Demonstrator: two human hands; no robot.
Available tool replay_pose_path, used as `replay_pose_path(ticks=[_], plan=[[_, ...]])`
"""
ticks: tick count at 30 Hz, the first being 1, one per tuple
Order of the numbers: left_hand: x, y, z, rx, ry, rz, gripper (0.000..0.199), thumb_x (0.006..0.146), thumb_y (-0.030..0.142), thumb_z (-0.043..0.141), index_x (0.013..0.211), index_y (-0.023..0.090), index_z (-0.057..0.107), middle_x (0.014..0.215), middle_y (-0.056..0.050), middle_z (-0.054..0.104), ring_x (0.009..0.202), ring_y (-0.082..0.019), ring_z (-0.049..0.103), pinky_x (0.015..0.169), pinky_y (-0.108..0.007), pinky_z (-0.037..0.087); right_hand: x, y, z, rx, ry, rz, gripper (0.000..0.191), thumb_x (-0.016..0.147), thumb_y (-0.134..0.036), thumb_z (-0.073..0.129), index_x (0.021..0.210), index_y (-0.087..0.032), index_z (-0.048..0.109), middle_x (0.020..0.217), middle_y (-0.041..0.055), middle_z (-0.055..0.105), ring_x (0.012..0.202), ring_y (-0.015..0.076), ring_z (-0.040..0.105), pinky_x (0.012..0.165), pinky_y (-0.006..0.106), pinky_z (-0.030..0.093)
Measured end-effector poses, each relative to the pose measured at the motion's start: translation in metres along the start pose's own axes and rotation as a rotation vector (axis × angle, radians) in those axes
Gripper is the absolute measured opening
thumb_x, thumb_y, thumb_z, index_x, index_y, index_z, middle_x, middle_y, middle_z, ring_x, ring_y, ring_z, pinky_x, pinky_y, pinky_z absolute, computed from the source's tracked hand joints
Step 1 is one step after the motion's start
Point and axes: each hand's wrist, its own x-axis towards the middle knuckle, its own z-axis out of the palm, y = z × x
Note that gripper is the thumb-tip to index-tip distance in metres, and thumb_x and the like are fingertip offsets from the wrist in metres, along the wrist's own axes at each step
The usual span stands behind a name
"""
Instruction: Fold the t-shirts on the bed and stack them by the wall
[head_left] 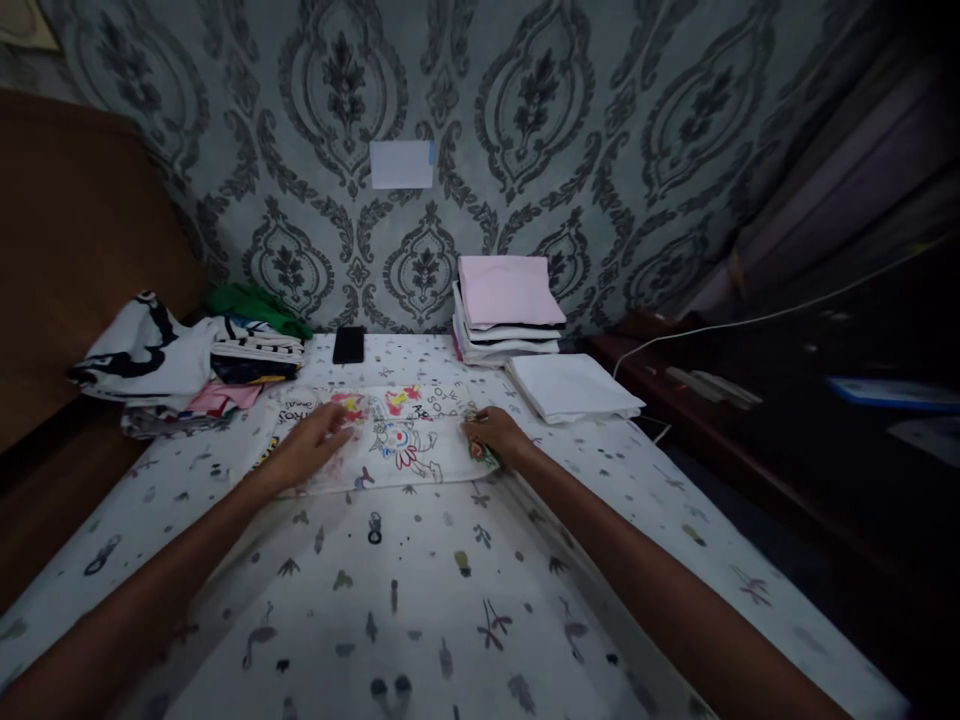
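Observation:
A white printed cloth (450, 455), probably a folded garment, lies flat in front of me, with cartoon figures and dark lettering on it. Over its left part is my left hand (311, 442), thumb and fingers apart; whether it presses on the fabric I cannot tell. At the right end my right hand (495, 436) has its fingers curled on the edge, where a green and red patterned bit shows.
Rumpled and folded clothes (172, 360) are piled at the back left, beside a black phone (349, 345). A folded stack with pink on top (510, 290) stands at the back right, before it a folded white cloth (574, 385). A patterned sheet (420, 620) covers the surface.

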Motion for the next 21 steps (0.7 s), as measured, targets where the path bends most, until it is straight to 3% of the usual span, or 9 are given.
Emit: replay_pose_path(ticks=[2,5,9,13,18,21], plan=[[0.024,0.017,0.023,-0.386,-0.113,-0.092,0.039,0.083,0.053,0.061,0.103,0.02,0.059,0.097,-0.006,0.065,0.091,-0.022,0.064,0.078,-0.035,0.054,0.005,-0.001,0.001,0.092,-0.053,0.044,0.015,0.066,-0.023,0.071,0.065,-0.02,0.056,0.051,-0.0016,0.058,0.059,0.018,0.062,0.055,0.026,0.047],[0.057,0.038,0.053,-0.826,-0.202,-0.341,0.032,0.077,0.041,0.076,0.093,0.018,0.06,0.086,-0.004,0.064,0.076,-0.016,0.064,0.072,-0.031,0.054,0.005,-0.004,0.003,0.269,-0.152,0.08,0.013,0.065,-0.021,0.068,0.062,-0.019,0.055,0.05,-0.0006,0.059,0.053,0.0171,0.06,0.054,0.029,0.051],[0.079,0.046,0.072,-0.981,-0.255,-0.493,0.028,0.084,0.04,0.072,0.087,0.016,0.057,0.079,-0.006,0.065,0.071,-0.018,0.067,0.073,-0.038,0.057,0.002,-0.019,0.007,0.471,-0.241,0.05,0.01,0.066,-0.019,0.064,0.065,-0.02,0.054,0.053,-0.0009,0.059,0.051,0.0146,0.059,0.055,0.028,0.054],[0.083,0.035,0.065,-1.15,-0.318,-0.568,0.038,0.092,0.054,0.057,0.087,0.016,0.055,0.082,-0.011,0.07,0.076,-0.023,0.071,0.074,-0.042,0.059,0.0,-0.047,0.029,0.581,-0.298,-0.012,0.012,0.067,-0.019,0.065,0.072,-0.02,0.054,0.052,-0.0052,0.055,0.045,0.0102,0.052,0.049,0.022,0.047],[0.082,0.012,0.044,-1.283,-0.31,-0.602,0.053,0.09,0.068,0.047,0.092,0.016,0.056,0.072,-0.006,0.067,0.064,-0.022,0.068,0.066,-0.044,0.06,-0.011,-0.08,0.095,0.56,-0.39,-0.085,0.027,0.072,-0.021,0.07,0.097,-0.019,0.061,0.059,-0.0061,0.059,0.042,0.0082,0.048,0.04,0.019,0.037],[0.082,-0.001,0.039,-1.302,-0.245,-0.664,0.043,0.092,0.056,0.053,0.088,0.014,0.058,0.065,-0.005,0.065,0.053,-0.019,0.063,0.056,-0.035,0.057,-0.022,-0.084,0.13,0.454,-0.433,-0.163,0.034,0.073,-0.023,0.071,0.104,-0.019,0.06,0.055,-0.0082,0.056,0.039,0.0084,0.047,0.038,0.019,0.035]])
